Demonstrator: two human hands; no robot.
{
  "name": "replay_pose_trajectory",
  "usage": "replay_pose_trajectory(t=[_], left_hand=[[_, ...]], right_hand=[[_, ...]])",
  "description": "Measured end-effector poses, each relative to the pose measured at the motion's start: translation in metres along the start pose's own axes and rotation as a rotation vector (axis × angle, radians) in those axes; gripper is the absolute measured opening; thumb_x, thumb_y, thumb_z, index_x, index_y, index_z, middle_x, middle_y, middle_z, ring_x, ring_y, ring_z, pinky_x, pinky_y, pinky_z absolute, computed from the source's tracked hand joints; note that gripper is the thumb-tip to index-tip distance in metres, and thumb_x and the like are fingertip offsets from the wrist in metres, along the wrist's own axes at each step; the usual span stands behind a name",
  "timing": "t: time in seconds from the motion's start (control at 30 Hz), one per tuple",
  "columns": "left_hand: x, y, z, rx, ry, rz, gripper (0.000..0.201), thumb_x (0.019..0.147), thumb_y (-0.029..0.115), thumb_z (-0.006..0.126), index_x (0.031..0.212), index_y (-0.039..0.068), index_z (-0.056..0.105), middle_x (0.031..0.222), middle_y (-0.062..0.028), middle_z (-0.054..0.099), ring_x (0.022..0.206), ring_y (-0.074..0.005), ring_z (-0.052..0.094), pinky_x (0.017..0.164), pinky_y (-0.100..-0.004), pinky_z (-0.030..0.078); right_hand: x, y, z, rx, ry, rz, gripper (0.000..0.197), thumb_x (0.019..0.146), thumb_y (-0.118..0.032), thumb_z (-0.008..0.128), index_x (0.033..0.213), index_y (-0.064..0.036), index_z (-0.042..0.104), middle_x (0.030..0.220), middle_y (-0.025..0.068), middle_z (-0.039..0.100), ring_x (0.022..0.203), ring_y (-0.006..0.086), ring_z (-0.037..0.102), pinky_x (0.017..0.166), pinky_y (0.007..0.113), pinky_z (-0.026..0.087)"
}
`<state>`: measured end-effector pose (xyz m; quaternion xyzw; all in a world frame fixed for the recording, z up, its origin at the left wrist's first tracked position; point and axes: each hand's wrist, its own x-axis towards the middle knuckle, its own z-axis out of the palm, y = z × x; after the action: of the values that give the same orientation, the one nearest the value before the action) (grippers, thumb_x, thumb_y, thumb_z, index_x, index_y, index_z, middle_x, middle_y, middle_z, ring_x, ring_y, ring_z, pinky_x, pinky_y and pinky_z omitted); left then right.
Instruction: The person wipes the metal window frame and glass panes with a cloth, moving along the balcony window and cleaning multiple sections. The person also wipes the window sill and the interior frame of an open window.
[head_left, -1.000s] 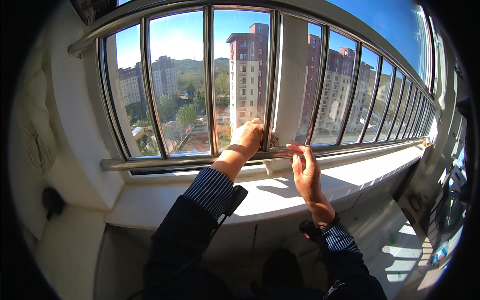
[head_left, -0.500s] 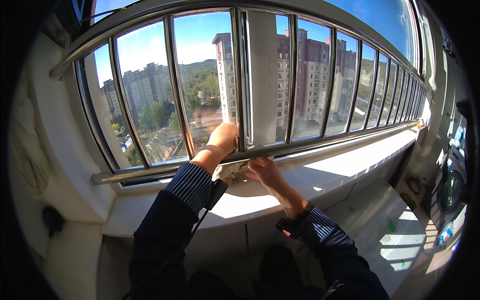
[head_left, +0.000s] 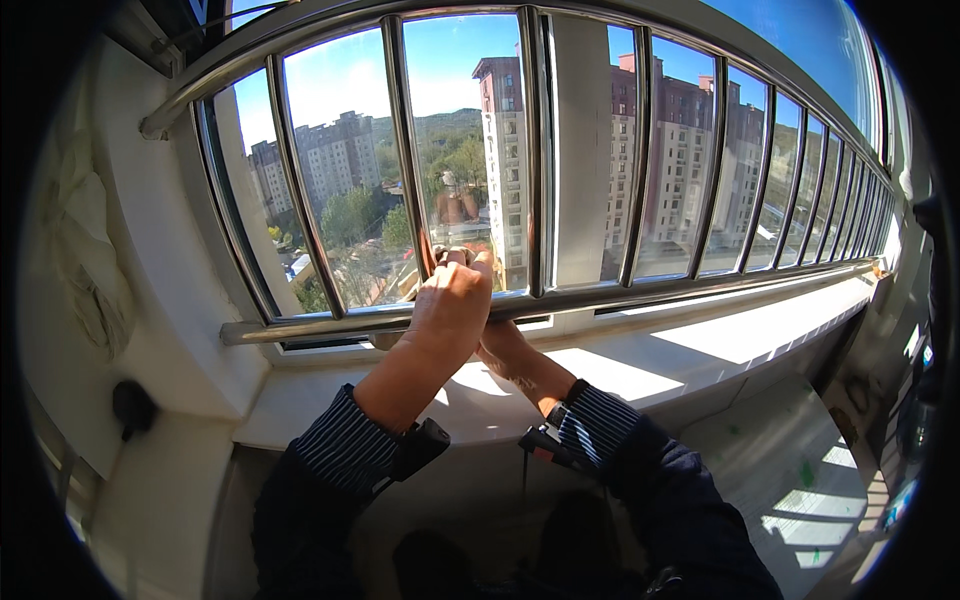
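At the foot of one polished upright bar [head_left: 409, 150], where it meets the lower rail [head_left: 600, 295], I watch my left hand [head_left: 450, 300] rest with fingers curled in by the metal; its fingertips are partly hidden, so I am unable to make out whether that grip is closed on the bar, on fabric or on both. A small beige patch, apparently cloth [head_left: 385, 341], shows just under the rail to the left of the wrist. My right hand [head_left: 505, 350] comes in from below and behind the left, and its grip is too covered to judge. For good work in this tight corner, I would let the fingers follow the tube's curve, press evenly into the joint, and give the two hands room so that knuckles don't knock on steel; a loose wrist should help around the rail's underside. The tubes are round, smooth and mirror-bright, so soft fabric probably slides easily and needs a firm pinch. Behind them the window glass [head_left: 340, 100] is flat and clear, divided by a broad matte post [head_left: 580, 150]. Below lies the pale, smooth sill [head_left: 330, 400], striped by sun and shadow. Nearer me, ribbed-looking striped cuffs [head_left: 345, 440] end dark sleeves, and boxy black devices [head_left: 422, 450] sit at both wrists. Farther left, creased off-white fabric [head_left: 95, 260] hangs along the wall.
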<state>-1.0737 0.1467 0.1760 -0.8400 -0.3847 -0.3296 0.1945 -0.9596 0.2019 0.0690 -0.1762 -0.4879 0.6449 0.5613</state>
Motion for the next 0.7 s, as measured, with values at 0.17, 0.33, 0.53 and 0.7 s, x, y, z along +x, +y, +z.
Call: replay_pose_trajectory(t=[0.17,0.33,0.53,0.7], left_hand=[[-0.076,-0.009,0.003,-0.127,-0.122,-0.068,0.021,0.093,0.013,0.064,0.112,0.003,0.067,0.115,-0.0143,0.064,0.098,-0.0343,0.066,0.082,-0.0448,0.056],[-0.080,-0.027,0.059,-0.111,-0.254,0.268,0.045,0.086,0.014,0.071,0.129,0.003,0.061,0.151,-0.0140,0.045,0.138,-0.0351,0.045,0.108,-0.0446,0.046],[-0.027,-0.030,0.125,-0.158,-0.013,0.199,0.069,0.081,0.024,0.080,0.142,0.011,0.050,0.144,-0.0114,0.050,0.135,-0.0357,0.047,0.110,-0.0504,0.040],[0.005,-0.033,0.158,-0.335,0.056,0.107,0.045,0.086,0.022,0.074,0.128,0.012,0.062,0.146,-0.0063,0.050,0.138,-0.0297,0.046,0.108,-0.0519,0.041]], right_hand=[[-0.015,-0.010,-0.015,0.078,-0.018,-0.076,0.077,0.101,-0.012,0.061,0.162,-0.0160,0.014,0.128,0.0085,0.062,0.117,0.0195,0.063,0.110,0.037,0.049],[-0.054,-0.043,-0.053,0.296,0.281,-0.257,0.032,0.095,0.005,0.061,0.123,-0.0095,0.062,0.109,0.0046,0.069,0.104,0.0200,0.069,0.101,0.035,0.057],[-0.093,-0.050,-0.045,0.054,0.389,-0.090,0.033,0.102,-0.002,0.051,0.134,-0.0066,0.055,0.124,0.0113,0.065,0.116,0.0276,0.065,0.103,0.041,0.054],[-0.119,-0.038,-0.038,-0.982,0.295,-0.170,0.039,0.101,-0.006,0.055,0.140,-0.0080,0.049,0.124,0.0172,0.063,0.113,0.0278,0.065,0.097,0.039,0.054]])
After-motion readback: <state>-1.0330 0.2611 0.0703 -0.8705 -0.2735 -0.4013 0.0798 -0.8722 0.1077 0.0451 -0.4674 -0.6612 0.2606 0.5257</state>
